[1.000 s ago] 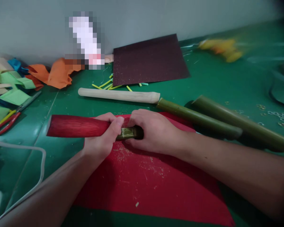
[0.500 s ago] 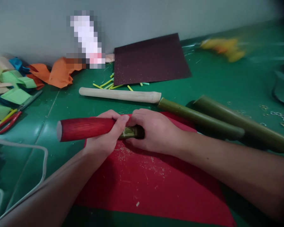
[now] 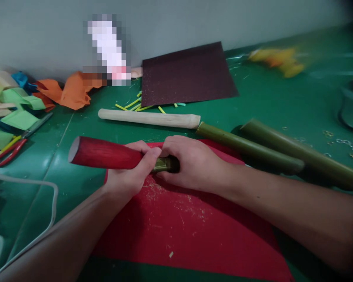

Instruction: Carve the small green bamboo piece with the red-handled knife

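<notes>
A green tabletop [image 3: 270, 103] bears a red sheet [image 3: 211, 239]. The left hand [image 3: 137, 166] clamps its fingers round a red handle [image 3: 106, 153], the right hand [image 3: 194, 162] round a bamboo piece [image 3: 161, 165].

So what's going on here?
A person is working with both hands over a red sheet. The left hand grips a red handle, whose other end is hidden by the hand. The right hand holds a green piece with pale lines on it. Pale scraps lie on the sheet. Beyond the hands are a pale stick and, to the right, two green tubes.
</notes>
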Demonstrator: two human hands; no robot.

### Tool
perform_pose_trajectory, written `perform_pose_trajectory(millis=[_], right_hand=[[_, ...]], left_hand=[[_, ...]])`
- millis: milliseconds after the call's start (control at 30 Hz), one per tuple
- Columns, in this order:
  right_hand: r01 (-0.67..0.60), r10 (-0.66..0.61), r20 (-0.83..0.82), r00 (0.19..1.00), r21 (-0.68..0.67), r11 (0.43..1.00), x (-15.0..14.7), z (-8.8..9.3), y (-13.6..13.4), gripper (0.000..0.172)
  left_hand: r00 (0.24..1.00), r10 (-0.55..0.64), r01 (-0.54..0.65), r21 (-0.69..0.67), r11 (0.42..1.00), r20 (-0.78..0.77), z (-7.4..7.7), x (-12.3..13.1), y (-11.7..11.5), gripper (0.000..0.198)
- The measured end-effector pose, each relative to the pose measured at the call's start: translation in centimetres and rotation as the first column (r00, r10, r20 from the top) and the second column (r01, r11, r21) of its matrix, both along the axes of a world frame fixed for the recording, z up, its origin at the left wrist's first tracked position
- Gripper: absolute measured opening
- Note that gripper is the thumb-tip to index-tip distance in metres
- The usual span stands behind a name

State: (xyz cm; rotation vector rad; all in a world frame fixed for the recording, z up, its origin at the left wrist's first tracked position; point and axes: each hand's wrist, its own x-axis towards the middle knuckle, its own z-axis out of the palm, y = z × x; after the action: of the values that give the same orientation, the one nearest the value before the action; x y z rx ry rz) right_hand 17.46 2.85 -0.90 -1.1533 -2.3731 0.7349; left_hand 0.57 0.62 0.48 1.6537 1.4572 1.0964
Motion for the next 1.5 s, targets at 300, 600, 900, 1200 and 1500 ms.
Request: perform_pose_trajectory(millis=[300, 600, 900, 1200, 1500], right_hand=[[-0.012, 0.012, -0.017, 1.000, 0.017, 1.000, 0.0, -0.1, -0.2, 0.016], [0.000, 0.001, -0.015, 1.000, 0.035, 0.999, 0.0, 0.0, -0.1, 0.019], [-0.017, 0.017, 0.001, 1.000, 0.023, 1.000, 0.0, -0.1, 0.0, 0.020], [-0.004, 0.005, -0.033, 0.999, 0.029, 1.000, 0.1, -0.1, -0.1, 0.016], [0.011, -0.010, -0.019, 1.000, 0.035, 0.999, 0.0, -0.1, -0.2, 0.019]], left_hand=[[0.996, 0.036, -0.034, -0.026, 0.999, 0.083, 0.0, -0.1, 0.0, 0.038], [0.984, -0.155, 0.160, 0.053, 0.986, -0.089, 0.0, -0.8, -0.2, 0.036], [0.995, 0.098, -0.098, 0.018, 0.995, 0.009, -0.3, 0.4, 0.3, 0.030], [0.994, -0.110, 0.110, 0.026, 0.994, 0.026, -0.1, -0.5, -0.1, 0.037], [0.993, -0.117, 0.118, 0.067, 0.991, -0.010, 0.0, -0.2, 0.0, 0.032]])
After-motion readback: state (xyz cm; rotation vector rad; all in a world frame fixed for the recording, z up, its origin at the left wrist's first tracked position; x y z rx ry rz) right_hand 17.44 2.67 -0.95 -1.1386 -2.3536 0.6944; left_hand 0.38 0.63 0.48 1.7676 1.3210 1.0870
